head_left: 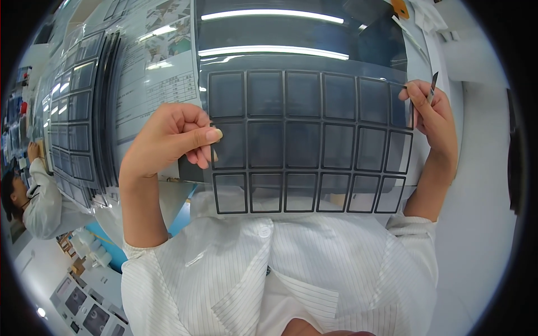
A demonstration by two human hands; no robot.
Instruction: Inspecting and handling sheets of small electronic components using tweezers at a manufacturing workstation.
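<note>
Between my two hands I hold up a clear plastic sheet (302,147) printed with rows of black-edged rectangles. My left hand (176,137) pinches its left edge, thumb on top and fingers curled beneath. At the upper right edge, my right hand (428,112) grips the sheet between thumb and fingers. A slim knife with a pointed dark blade (434,84) also sticks up from my right hand, its handle mostly hidden by the fingers. Under and beyond the sheet lies a dark glossy board (302,33) that reflects two bright ceiling lights.
A stack of similar framed sheets (84,106) stands at the left. Beside it, a printed paper (162,73) with pictures and a table lies under clear film. An orange object (400,8) is at the far right. Another person (42,190) works at the far left.
</note>
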